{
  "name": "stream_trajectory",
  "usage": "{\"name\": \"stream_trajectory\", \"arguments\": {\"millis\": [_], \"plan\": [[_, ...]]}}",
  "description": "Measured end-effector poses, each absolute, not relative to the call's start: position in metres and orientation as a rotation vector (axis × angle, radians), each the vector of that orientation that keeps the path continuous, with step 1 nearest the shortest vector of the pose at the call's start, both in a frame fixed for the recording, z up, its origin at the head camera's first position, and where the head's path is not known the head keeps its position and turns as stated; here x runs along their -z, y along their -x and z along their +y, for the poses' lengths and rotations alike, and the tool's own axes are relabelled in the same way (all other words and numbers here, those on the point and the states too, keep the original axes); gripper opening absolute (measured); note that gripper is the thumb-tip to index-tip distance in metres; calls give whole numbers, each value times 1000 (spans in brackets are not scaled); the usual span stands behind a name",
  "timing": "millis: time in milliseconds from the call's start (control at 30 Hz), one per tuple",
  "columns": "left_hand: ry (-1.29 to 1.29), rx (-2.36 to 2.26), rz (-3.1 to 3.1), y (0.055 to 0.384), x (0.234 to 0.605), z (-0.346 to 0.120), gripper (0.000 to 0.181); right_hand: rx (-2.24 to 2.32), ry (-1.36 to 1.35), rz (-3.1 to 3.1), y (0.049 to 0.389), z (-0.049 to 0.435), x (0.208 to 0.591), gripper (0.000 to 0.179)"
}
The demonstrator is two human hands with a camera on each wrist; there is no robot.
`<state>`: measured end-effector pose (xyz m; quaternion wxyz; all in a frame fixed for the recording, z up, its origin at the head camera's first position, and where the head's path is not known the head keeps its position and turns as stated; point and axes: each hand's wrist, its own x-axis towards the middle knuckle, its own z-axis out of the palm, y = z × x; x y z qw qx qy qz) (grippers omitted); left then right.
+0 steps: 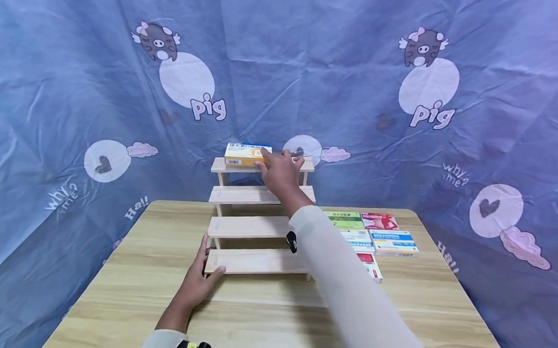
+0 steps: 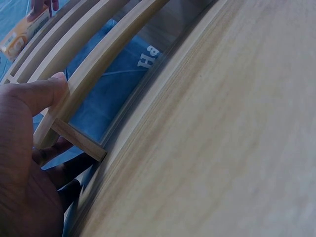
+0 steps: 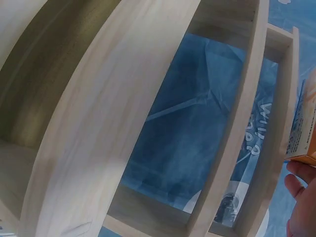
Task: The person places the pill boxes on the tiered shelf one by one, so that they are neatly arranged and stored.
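Note:
A wooden stepped rack [image 1: 244,227] with several tiers stands on the table. On the left part of its top tier lies a white, yellow and blue medicine box [image 1: 242,152], its printed side up. My right hand [image 1: 282,175] pinches the right end of this box between thumb and forefinger, the other fingers spread to the right. In the right wrist view the box's orange end [image 3: 307,153] meets the fingertips. Low on the left, my left hand [image 1: 196,283] grips the end of the lowest tier. Its thumb [image 2: 52,89] lies on the board, with the fingers behind it.
Right of the rack lie a green box [image 1: 344,219], a red box [image 1: 380,221], a blue and white box [image 1: 394,243], another white box [image 1: 357,241] and a red and white box [image 1: 370,266]. A blue printed curtain [image 1: 284,65] hangs behind the wooden table [image 1: 124,292].

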<state>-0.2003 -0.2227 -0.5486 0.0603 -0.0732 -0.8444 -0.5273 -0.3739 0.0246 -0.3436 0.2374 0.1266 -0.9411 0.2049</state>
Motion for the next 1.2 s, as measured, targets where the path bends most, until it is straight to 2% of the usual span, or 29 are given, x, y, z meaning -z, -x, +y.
{"name": "stream_trajectory", "arguments": {"millis": [800,1200], "plan": [[244,1592,-2559,201,546,-225,106,-357,-361,-2665,381,-2,344,52],[221,1578,-2562,199,546,-222,107,-320,-388,-2683,380,1,347,62]]}}
